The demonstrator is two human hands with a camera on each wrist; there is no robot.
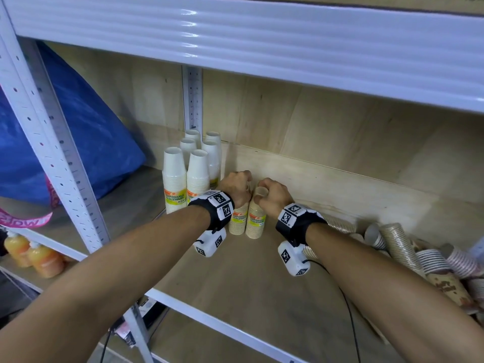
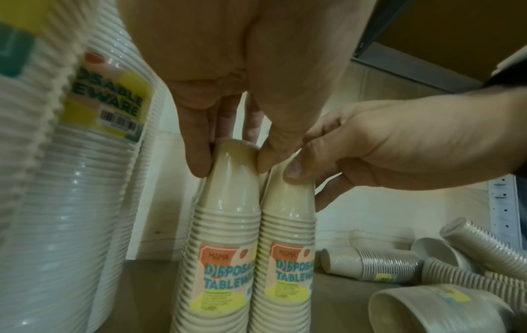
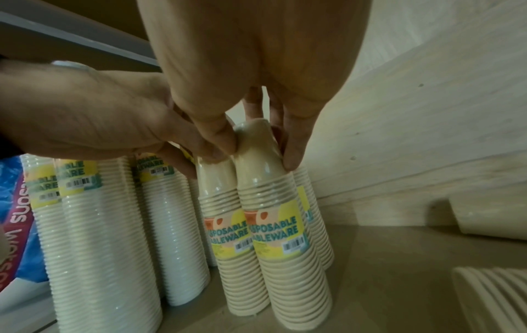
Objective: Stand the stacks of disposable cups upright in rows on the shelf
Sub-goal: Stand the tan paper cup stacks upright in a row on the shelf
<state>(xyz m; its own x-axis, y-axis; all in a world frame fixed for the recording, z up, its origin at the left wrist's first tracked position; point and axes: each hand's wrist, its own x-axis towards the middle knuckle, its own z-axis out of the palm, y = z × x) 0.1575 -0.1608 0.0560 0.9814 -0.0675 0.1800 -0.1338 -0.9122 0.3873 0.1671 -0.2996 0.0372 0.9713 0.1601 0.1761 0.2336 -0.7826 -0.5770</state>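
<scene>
Two beige cup stacks stand upright side by side on the wooden shelf point(image 1: 235, 284). My left hand point(image 1: 235, 187) point(image 2: 232, 155) pinches the top of the left stack point(image 1: 237, 222) point(image 2: 225, 247) from above. Around the top of the right stack point(image 1: 257, 221) point(image 3: 273, 225) my right hand point(image 1: 272, 197) point(image 3: 258, 151) curls its fingers in the same way. The two stacks touch. In the right wrist view a third beige stack point(image 3: 318, 225) stands just behind them. Several white cup stacks point(image 1: 193, 163) stand in rows to the left.
A heap of cup stacks point(image 1: 392, 239) point(image 2: 385, 265) lies on its side at the shelf's right. A blue bag point(image 1: 78, 140) fills the bay to the left, past the white post point(image 1: 52, 153). The upper shelf beam point(image 1: 262, 48) hangs overhead. Orange bottles point(image 1: 34, 255) stand lower left.
</scene>
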